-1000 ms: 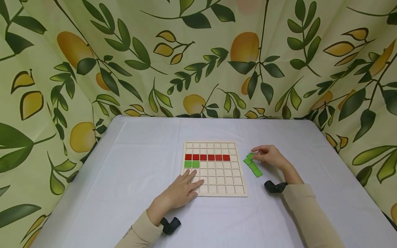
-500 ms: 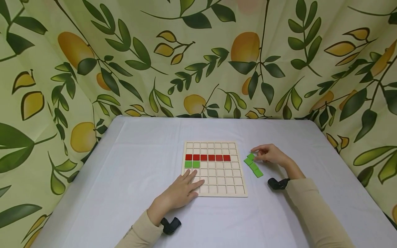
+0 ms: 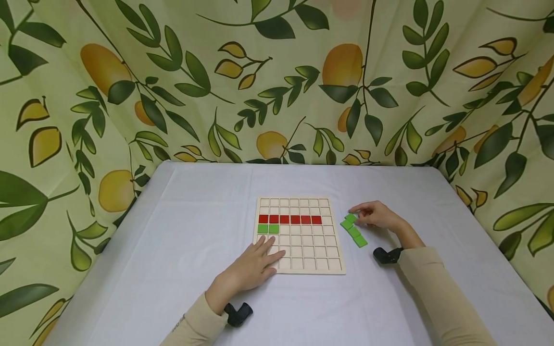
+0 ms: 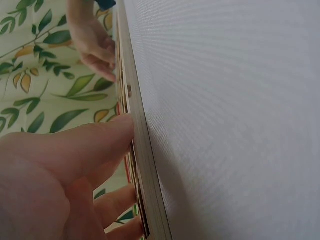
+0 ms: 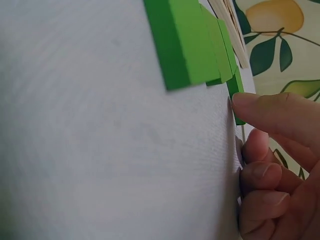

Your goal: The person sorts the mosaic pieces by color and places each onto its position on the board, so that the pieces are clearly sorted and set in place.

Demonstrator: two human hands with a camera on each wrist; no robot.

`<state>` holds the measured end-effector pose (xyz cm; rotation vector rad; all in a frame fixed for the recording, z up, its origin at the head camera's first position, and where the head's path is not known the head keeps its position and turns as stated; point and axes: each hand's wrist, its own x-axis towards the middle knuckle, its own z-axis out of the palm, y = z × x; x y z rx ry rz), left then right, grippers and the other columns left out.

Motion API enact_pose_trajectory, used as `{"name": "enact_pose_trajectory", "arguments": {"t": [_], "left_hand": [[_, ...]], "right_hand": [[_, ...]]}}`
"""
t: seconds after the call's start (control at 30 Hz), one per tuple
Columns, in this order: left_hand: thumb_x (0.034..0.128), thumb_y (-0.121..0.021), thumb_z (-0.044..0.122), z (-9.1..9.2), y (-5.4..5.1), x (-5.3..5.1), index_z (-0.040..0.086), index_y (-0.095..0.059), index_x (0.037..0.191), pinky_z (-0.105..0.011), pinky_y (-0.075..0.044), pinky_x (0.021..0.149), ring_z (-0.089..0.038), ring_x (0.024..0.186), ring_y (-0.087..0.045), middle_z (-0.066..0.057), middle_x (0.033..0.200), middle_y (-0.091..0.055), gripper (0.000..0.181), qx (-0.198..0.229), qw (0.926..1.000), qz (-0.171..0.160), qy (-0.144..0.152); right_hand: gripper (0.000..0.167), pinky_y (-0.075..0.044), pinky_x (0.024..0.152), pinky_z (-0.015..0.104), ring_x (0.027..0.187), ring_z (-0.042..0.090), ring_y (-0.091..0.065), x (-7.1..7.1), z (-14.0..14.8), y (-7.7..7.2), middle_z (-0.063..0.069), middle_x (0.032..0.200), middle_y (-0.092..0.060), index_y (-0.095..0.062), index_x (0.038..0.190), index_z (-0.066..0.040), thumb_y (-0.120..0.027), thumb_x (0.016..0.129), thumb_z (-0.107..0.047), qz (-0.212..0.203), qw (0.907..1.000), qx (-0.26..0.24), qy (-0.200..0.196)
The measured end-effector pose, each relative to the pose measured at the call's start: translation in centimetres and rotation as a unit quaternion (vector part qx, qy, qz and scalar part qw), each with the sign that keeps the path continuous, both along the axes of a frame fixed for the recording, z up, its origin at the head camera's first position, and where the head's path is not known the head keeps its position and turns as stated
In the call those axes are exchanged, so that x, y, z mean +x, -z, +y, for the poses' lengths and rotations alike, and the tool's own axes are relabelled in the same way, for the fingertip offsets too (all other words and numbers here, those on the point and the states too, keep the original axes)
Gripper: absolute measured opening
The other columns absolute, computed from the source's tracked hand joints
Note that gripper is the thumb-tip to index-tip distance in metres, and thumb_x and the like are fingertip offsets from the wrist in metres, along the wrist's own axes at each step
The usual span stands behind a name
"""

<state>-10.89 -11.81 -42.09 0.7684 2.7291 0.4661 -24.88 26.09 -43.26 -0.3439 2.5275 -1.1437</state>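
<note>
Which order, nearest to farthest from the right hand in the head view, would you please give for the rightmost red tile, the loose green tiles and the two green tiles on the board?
1. Loose green tiles: right at the right hand, beside the board.
2. Rightmost red tile: toward the board's right side.
3. Two green tiles: at the board's left side.

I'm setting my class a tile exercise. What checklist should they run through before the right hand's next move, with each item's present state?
1. Left hand resting on the grid board: ok.
2. Right hand touching the farthest loose green tile: ok.
3. Secure pinch on that tile: cannot tell; the grip is partly hidden.
4. Other loose green tiles well spread out: not ok; they lie bunched together.
5. Square right of the two placed green tiles bare: ok.
6. Six red tiles in one row: ok.
</note>
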Motion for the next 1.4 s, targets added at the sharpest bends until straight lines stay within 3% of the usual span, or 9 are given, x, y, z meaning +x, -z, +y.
{"name": "enact_pose_trajectory", "arguments": {"t": [0.63,1.0,1.4], "left_hand": [[0.0985,-0.052,0.025,0.1,-0.1,-0.1,0.020,-0.047,0.144,-0.056,-0.027,0.119,-0.041,0.149,-0.022,-0.016,0.159,-0.030,0.046,-0.003,1.0000,0.002,0.000],[0.0981,-0.053,0.024,0.2,-0.1,0.1,0.021,-0.048,0.143,-0.059,-0.026,0.118,-0.041,0.149,-0.021,-0.015,0.159,-0.030,0.046,0.008,0.9999,-0.011,-0.010],[0.0971,-0.054,0.018,0.3,0.0,0.1,0.017,-0.053,0.139,-0.064,-0.027,0.116,-0.047,0.147,-0.023,-0.018,0.156,-0.034,0.042,0.038,0.9992,-0.008,-0.006]], "right_hand": [[0.034,-0.035,0.049,0.019,0.056,0.004,-0.041,-0.1,0.3,0.4,-0.006,0.070,-0.048,-0.065,0.111,0.008,-0.071,0.083,-0.009,0.015,0.9996,0.016,0.019],[0.035,-0.035,0.049,0.019,0.057,0.004,-0.041,0.7,0.1,0.1,-0.005,0.071,-0.048,-0.064,0.112,0.008,-0.072,0.083,-0.011,0.004,0.9990,0.014,0.043],[0.034,-0.037,0.049,0.019,0.059,0.004,-0.042,2.1,-0.3,0.1,-0.002,0.074,-0.049,-0.063,0.112,0.008,-0.070,0.084,-0.010,0.022,0.9985,0.001,0.050]]}}
